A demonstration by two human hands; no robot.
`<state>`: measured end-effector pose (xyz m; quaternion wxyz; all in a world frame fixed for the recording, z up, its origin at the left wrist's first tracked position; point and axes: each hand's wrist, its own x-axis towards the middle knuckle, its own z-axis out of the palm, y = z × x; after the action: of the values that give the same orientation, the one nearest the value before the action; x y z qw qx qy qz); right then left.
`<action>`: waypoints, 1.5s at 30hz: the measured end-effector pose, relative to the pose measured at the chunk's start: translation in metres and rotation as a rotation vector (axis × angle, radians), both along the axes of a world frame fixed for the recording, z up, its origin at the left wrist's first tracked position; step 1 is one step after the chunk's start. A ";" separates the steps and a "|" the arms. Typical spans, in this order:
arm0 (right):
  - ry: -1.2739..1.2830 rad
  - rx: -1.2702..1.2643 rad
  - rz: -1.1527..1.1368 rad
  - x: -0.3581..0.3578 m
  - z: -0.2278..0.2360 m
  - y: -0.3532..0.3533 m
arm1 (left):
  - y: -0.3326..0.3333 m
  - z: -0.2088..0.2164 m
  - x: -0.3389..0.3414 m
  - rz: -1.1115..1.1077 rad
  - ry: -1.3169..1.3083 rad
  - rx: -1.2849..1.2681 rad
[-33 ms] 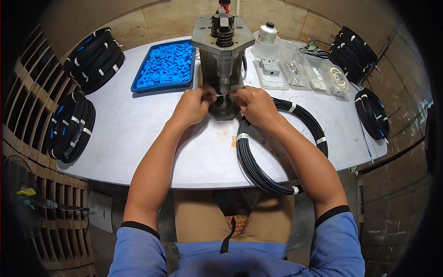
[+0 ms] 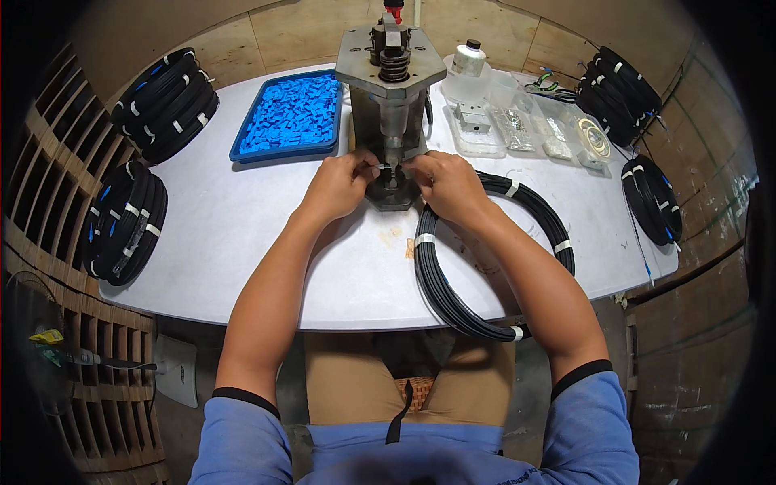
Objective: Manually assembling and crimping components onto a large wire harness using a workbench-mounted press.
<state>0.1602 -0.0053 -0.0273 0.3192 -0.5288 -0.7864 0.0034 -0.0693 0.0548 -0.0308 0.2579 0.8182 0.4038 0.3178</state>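
A metal bench press [image 2: 394, 133] stands at the far middle of the table, with a coil spring on its top plate and a narrow ram above its base. My left hand [image 2: 343, 179] is at the left of the ram's tip, thumb and finger pinched on a small silvery piece [image 2: 385, 166] too tiny to identify. From the other side, my right hand [image 2: 447, 179] pinches close to the same spot; what its fingertips hold is hidden. A coil of black cable [image 2: 436, 283], bound with white tape, lies under my right forearm and overhangs the front edge.
A dark blue tray [image 2: 239, 153] full of small blue parts sits left of the press. Clear bins [image 2: 477, 149] with small fittings and a white bottle [image 2: 469, 61] stand to the right. More taped cable coils [image 2: 125, 222] lie along both table sides [image 2: 651, 198].
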 end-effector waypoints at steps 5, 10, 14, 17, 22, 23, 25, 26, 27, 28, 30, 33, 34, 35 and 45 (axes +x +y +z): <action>-0.003 0.012 -0.002 0.000 0.002 0.000 | 0.001 -0.001 0.000 -0.003 0.019 0.023; -0.018 0.009 0.005 0.000 0.003 -0.001 | -0.001 0.002 0.001 0.010 0.009 0.007; -0.036 0.008 0.001 0.001 0.002 -0.002 | -0.001 0.000 0.001 0.000 0.008 -0.001; -0.030 0.006 0.002 0.000 0.003 -0.003 | 0.000 -0.001 0.000 0.001 0.021 0.030; -0.037 -0.009 -0.012 0.000 0.004 -0.003 | 0.001 -0.002 0.001 -0.002 0.013 0.016; -0.037 -0.009 -0.012 0.000 0.004 -0.003 | 0.000 -0.002 0.001 -0.002 0.013 0.016; -0.039 -0.003 -0.012 0.000 0.003 -0.002 | 0.000 -0.001 0.001 0.000 0.009 0.005; -0.040 -0.003 -0.013 0.000 0.003 -0.002 | 0.000 0.000 0.001 -0.001 0.009 0.004; -0.038 0.003 -0.014 0.000 0.002 -0.002 | -0.001 0.000 0.001 -0.001 0.011 0.011; -0.036 0.010 -0.014 0.000 0.002 -0.002 | -0.001 0.001 0.001 -0.001 0.013 0.018; -0.038 0.008 -0.017 -0.001 0.003 -0.002 | -0.001 0.000 0.000 -0.001 0.008 0.006; -0.035 0.006 -0.022 -0.001 0.003 -0.002 | -0.001 0.000 0.001 -0.003 0.007 0.003; -0.028 0.006 -0.023 -0.001 0.003 -0.002 | -0.001 0.000 0.001 -0.002 0.012 0.011; -0.028 0.005 -0.023 -0.001 0.003 -0.002 | -0.002 0.001 0.001 -0.002 0.012 0.011; -0.044 -0.011 -0.029 -0.001 0.004 -0.002 | -0.002 0.002 0.001 -0.003 0.011 0.004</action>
<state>0.1592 -0.0075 -0.0230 0.2989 -0.5418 -0.7855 -0.0086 -0.0682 0.0526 -0.0289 0.2546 0.8210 0.4033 0.3136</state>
